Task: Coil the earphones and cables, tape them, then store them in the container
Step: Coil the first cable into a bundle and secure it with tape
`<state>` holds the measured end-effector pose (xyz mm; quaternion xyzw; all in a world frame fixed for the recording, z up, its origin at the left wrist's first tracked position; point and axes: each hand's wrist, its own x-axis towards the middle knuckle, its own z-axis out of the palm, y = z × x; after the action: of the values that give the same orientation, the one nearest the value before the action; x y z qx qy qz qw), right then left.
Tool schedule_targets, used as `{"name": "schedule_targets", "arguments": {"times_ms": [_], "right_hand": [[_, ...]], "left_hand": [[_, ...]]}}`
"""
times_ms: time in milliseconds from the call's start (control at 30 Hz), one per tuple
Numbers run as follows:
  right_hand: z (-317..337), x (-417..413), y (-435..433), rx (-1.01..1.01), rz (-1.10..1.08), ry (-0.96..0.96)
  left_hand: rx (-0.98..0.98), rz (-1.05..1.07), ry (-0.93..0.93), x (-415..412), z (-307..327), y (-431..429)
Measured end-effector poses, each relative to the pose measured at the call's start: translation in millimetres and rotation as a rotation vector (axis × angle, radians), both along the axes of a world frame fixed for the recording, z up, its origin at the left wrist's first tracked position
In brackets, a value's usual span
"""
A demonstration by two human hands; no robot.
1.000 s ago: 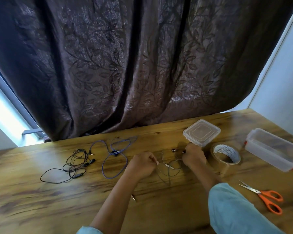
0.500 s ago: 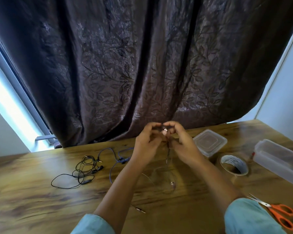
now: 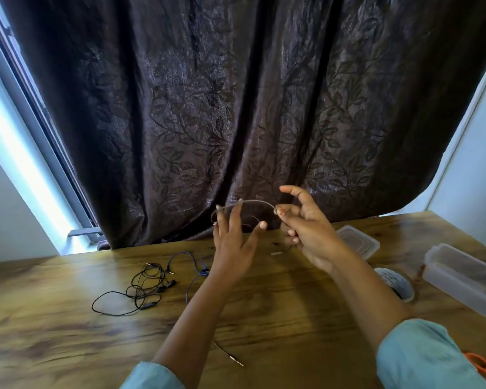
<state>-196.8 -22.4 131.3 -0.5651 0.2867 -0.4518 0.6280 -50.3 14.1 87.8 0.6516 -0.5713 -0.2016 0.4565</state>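
Observation:
Both my hands are raised above the wooden table. A thin grey earphone cable (image 3: 253,203) arcs between them. My left hand (image 3: 233,242) has its fingers spread, and the cable loops over its fingertips. My right hand (image 3: 306,228) pinches the cable's other end between thumb and finger. The cable's jack plug (image 3: 235,359) lies on the table near me. Black earphones (image 3: 141,290) lie tangled at the left, a blue cable (image 3: 192,265) beside them. The clear container (image 3: 466,279) stands at the right, its lid (image 3: 358,241) lying apart.
A roll of tape (image 3: 396,283) lies between lid and container. Orange scissors (image 3: 479,363) show at the lower right edge. A dark leaf-patterned curtain (image 3: 236,108) hangs behind the table (image 3: 68,332); a window frame is at the left.
My hands lifted the grey cable off the table, met in front of the curtain, then drew apart. The left hand's fingers have spread with the cable looped over them. The camera tilted upward.

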Motion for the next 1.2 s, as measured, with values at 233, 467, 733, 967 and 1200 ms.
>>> {"name": "schedule_targets", "arguments": {"times_ms": [233, 467, 733, 967, 1200], "right_hand": [[-1.7, -9.4, -2.8, -0.009, 0.105, 0.323], [4.7, -26.4, 3.1, -0.078, 0.291, 0.588], [-15.7, -50.8, 1.1, 0.173, 0.743, 0.686], [-77.3, -61.6, -10.2, 0.560, 0.835, 0.747], [-105.8, -54.4, -6.4, 0.664, 0.682, 0.920]], "left_hand": [[0.059, 0.136, 0.342, 21.6, 3.5, 4.4], [0.136, 0.168, 0.562, 32.0, 10.6, 11.0], [0.057, 0.266, 1.209, 42.4, 10.4, 6.1], [-0.055, 0.013, 1.641, 30.9, 25.3, 13.6], [0.040, -0.221, 1.349, 42.6, 35.1, 22.9]]}}
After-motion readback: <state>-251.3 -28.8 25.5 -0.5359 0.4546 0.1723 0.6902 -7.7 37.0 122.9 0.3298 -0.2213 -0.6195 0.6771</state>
